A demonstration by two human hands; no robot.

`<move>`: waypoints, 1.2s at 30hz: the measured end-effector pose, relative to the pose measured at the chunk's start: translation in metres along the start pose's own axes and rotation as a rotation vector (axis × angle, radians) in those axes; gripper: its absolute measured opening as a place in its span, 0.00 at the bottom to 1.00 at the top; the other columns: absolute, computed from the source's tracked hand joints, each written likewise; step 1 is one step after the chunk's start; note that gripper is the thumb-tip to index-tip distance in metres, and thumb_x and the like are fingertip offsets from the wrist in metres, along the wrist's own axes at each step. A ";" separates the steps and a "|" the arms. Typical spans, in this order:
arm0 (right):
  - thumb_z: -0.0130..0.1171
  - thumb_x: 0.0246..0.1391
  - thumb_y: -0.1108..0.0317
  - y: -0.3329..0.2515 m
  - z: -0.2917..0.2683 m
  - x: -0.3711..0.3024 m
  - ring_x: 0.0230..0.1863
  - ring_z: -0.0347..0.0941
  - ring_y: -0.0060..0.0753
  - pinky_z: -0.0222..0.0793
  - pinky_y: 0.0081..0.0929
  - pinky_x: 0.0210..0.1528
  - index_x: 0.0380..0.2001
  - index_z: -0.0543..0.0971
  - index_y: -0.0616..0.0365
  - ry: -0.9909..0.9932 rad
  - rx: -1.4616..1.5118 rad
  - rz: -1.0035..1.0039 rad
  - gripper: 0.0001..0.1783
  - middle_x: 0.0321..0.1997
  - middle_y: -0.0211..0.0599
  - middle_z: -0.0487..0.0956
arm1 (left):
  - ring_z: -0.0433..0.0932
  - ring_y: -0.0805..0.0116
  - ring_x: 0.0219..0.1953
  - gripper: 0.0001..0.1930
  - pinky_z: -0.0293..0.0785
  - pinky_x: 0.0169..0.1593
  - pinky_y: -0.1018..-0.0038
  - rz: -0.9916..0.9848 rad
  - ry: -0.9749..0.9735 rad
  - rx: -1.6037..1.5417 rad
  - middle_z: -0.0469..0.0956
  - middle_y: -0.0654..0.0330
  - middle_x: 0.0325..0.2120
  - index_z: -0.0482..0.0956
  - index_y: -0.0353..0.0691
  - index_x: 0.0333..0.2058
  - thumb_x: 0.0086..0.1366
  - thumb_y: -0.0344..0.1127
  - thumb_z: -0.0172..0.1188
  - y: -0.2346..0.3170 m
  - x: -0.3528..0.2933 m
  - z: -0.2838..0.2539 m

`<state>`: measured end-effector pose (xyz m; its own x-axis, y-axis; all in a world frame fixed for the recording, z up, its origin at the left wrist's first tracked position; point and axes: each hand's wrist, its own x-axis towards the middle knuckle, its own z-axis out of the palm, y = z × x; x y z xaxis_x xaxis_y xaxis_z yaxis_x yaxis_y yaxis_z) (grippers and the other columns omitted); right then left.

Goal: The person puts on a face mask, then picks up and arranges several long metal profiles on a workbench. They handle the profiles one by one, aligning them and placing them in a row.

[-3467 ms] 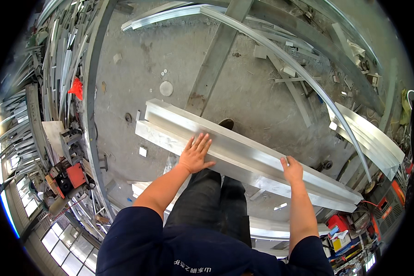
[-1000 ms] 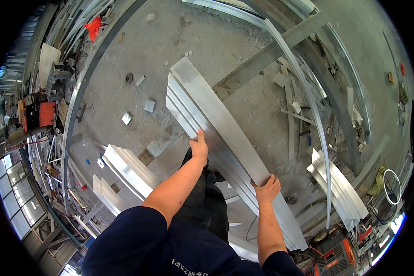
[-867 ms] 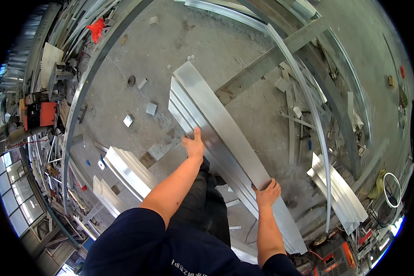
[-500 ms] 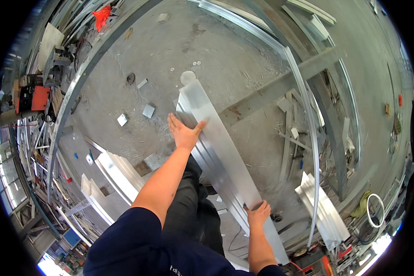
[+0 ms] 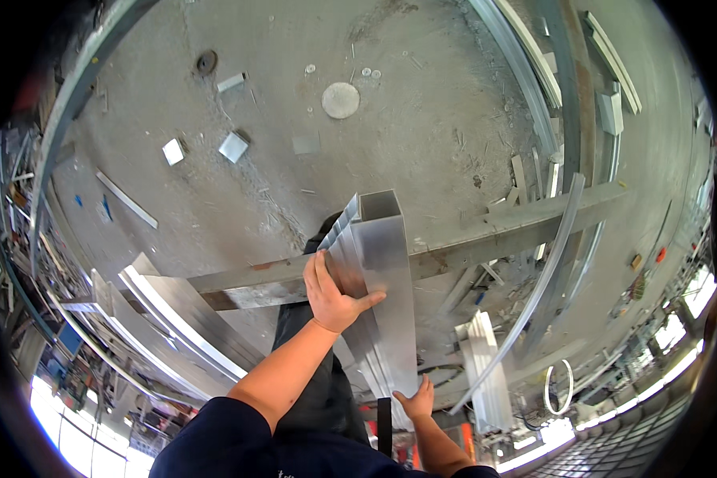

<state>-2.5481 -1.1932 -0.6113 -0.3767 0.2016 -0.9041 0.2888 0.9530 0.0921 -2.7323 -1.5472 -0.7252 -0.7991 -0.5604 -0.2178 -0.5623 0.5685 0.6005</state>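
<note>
A long silvery aluminium profile (image 5: pixel 386 275) runs away from me near the middle, one side stepped with ridges. Its far end faces up enough to show a hollow rectangular opening. My left hand (image 5: pixel 334 299) grips it by the ridged left side, thumb lying across the top face and fingers over the edge. Nearer my body, my right hand (image 5: pixel 417 400) clasps the right side, thumb pointing inward over the top. The profile's near end is hidden behind my arm and shirt. Beneath the profile, a flat steel beam (image 5: pixel 454 253) crosses from left to right.
More pale profiles (image 5: pixel 191 311) lie at the left, and another stack (image 5: pixel 484 370) at the right. A long thin metal strip (image 5: pixel 534 299) slants past that stack. Small offcuts (image 5: pixel 233 146) and a round disc (image 5: pixel 340 100) lie on the concrete floor (image 5: pixel 422 119) ahead.
The profile has swung from a slant to nearly straight ahead, its far end now nearer me and tilted so its opening shows. Both hands moved with it, and my view has shifted.
</note>
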 end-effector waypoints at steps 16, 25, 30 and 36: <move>0.79 0.35 0.46 -0.066 -0.044 0.036 0.64 0.65 0.58 0.65 0.44 0.63 0.65 0.59 0.66 -0.301 0.014 0.027 0.60 0.61 0.60 0.69 | 0.69 0.36 0.54 0.65 0.70 0.56 0.50 0.116 0.061 0.031 0.70 0.35 0.51 0.59 0.17 0.59 0.42 0.76 0.67 -0.005 0.006 -0.001; 0.79 0.35 0.47 -0.056 -0.023 0.027 0.65 0.63 0.61 0.63 0.45 0.65 0.66 0.55 0.66 -0.111 -0.029 -0.068 0.62 0.63 0.61 0.67 | 0.70 0.36 0.52 0.65 0.71 0.53 0.50 0.084 0.066 0.018 0.66 0.34 0.53 0.58 0.18 0.60 0.43 0.76 0.68 -0.006 0.000 0.004; 0.81 0.31 0.49 -0.037 0.019 0.028 0.65 0.61 0.61 0.59 0.45 0.67 0.65 0.53 0.67 0.163 0.064 -0.180 0.65 0.63 0.61 0.65 | 0.62 0.33 0.60 0.67 0.63 0.61 0.49 -0.017 -0.011 0.015 0.59 0.29 0.59 0.52 0.21 0.65 0.43 0.73 0.70 -0.005 -0.007 0.006; 0.83 0.25 0.51 -0.029 0.053 0.038 0.59 0.64 0.61 0.61 0.50 0.62 0.62 0.59 0.66 0.576 0.127 -0.358 0.63 0.59 0.57 0.67 | 0.58 0.30 0.63 0.57 0.55 0.66 0.48 0.048 0.023 0.052 0.57 0.27 0.61 0.51 0.22 0.65 0.59 0.72 0.55 -0.005 -0.006 0.012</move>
<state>-2.5244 -1.2253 -0.6705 -0.8656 0.0006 -0.5007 0.1466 0.9565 -0.2524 -2.7268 -1.5393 -0.7364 -0.8208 -0.5448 -0.1717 -0.5341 0.6255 0.5688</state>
